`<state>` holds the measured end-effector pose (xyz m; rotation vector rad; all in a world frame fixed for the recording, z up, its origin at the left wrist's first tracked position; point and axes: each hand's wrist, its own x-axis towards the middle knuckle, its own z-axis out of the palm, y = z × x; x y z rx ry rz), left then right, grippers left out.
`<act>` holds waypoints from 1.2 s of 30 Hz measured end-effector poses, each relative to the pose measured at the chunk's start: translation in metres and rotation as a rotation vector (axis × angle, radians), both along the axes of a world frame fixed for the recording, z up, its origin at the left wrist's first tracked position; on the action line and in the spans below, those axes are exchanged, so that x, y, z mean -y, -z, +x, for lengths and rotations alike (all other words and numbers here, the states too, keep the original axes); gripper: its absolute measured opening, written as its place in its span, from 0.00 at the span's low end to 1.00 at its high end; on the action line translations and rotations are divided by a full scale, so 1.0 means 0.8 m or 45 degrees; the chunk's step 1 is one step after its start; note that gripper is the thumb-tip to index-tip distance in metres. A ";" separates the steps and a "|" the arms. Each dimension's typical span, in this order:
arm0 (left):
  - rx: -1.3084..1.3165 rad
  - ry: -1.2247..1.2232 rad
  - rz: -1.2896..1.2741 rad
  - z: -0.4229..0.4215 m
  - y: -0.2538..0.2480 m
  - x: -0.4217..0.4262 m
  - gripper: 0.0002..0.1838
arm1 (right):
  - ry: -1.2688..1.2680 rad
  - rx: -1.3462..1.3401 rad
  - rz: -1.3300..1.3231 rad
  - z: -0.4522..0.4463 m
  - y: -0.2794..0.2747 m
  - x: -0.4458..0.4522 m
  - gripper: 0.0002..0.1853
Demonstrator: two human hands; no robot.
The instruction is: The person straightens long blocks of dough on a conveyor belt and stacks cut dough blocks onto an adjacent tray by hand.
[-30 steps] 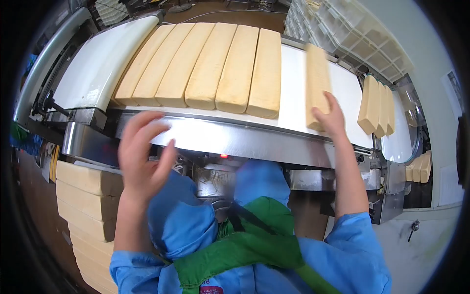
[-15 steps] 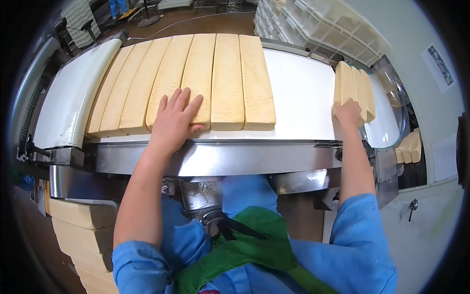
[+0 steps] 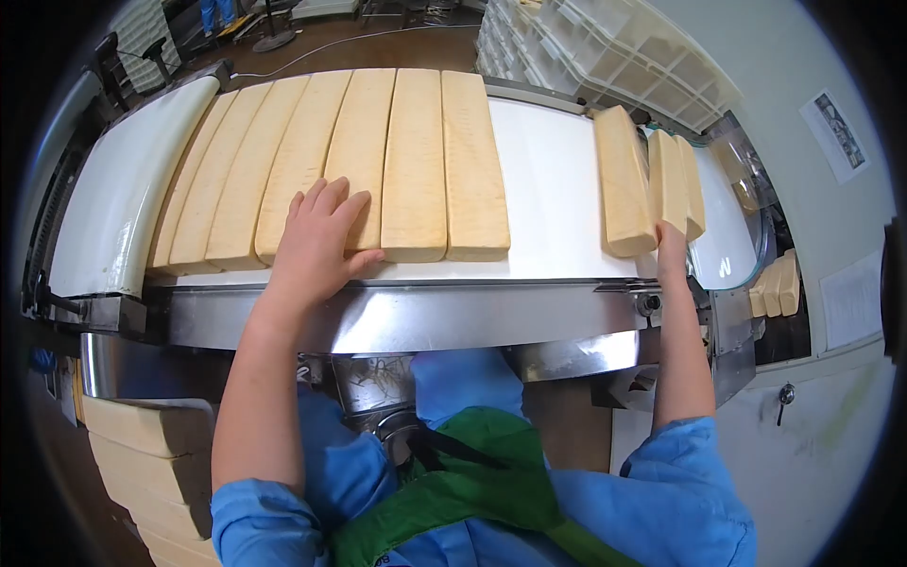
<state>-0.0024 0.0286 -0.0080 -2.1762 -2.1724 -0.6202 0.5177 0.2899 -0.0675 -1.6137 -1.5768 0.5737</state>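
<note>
A row of long, pale-yellow loaves that look like bread (image 3: pixel 416 170) lies side by side on the white belt (image 3: pixel 548 180). My left hand (image 3: pixel 321 236) is open, its fingers spread over the near ends of the middle loaves and its thumb out to the right. Further right, a separate loaf (image 3: pixel 624 189) sits slightly slanted, with a gap between it and the row. My right hand (image 3: pixel 672 250) touches the near right side of that loaf; its fingers are mostly hidden. Just beyond, more loaves (image 3: pixel 673 175) stand close together.
A metal rail (image 3: pixel 406 317) runs along the belt's front edge. White plastic crates (image 3: pixel 624 57) are stacked behind it. More loaves are piled at the lower left (image 3: pixel 142 454), and a few (image 3: pixel 777 285) lie at the far right. A raised white belt section (image 3: pixel 123 189) is on the left.
The separate loaf has come away leftward from the group at the right, with my right hand at its side. My left hand stays on the row. The whole view has shifted slightly.
</note>
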 end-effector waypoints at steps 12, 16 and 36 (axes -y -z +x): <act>0.069 0.013 0.002 0.005 -0.006 -0.003 0.41 | 0.237 0.280 0.145 -0.009 0.006 -0.019 0.29; 0.053 0.092 0.017 0.014 -0.004 -0.012 0.40 | 0.269 0.034 0.109 0.039 0.018 -0.030 0.30; 0.004 0.048 -0.002 0.033 -0.010 -0.019 0.42 | 0.042 0.194 -0.167 0.102 -0.027 -0.069 0.30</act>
